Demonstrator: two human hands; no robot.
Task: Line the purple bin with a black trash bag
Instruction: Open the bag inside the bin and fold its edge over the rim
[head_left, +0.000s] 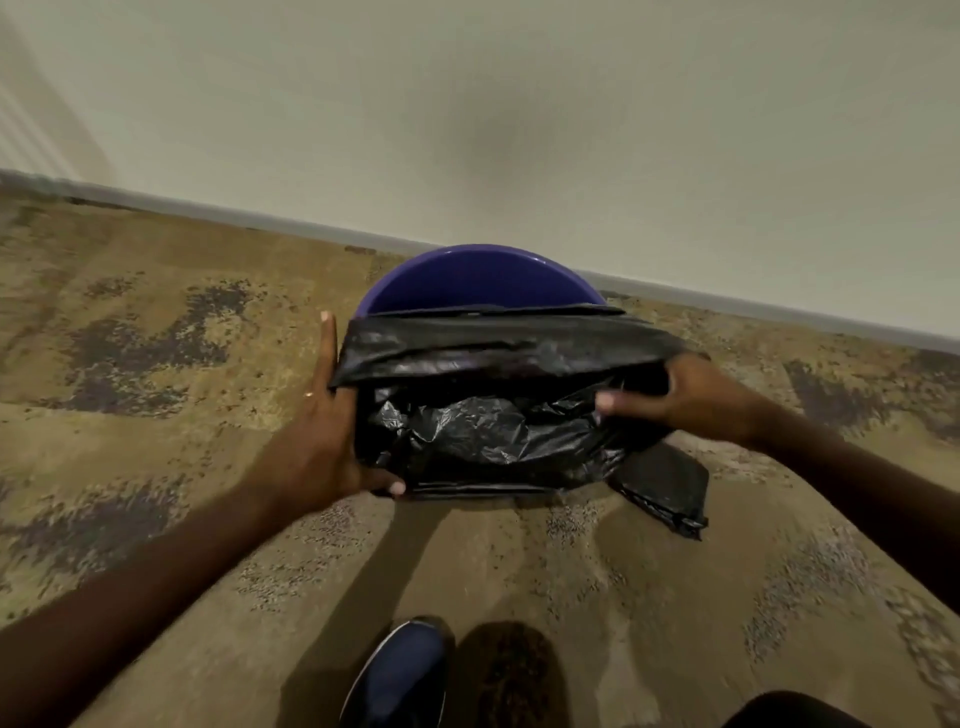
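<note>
The purple bin (467, 278) stands on the carpet against the wall; only the far part of its rim and inner wall shows. A crumpled black trash bag (493, 410) is spread across the near side of its opening, one corner hanging down at the lower right. My left hand (324, 441) grips the bag's left edge, fingers stretched along the side and thumb under the near fold. My right hand (685, 397) clutches the bag's right edge, fingers curled into the plastic. The bin's near rim and body are hidden by the bag.
Patterned tan and purple carpet (156, 364) covers the floor. A pale wall with a grey baseboard (260, 221) runs right behind the bin. My dark shoe (400, 675) sits at the bottom centre, close to the bin.
</note>
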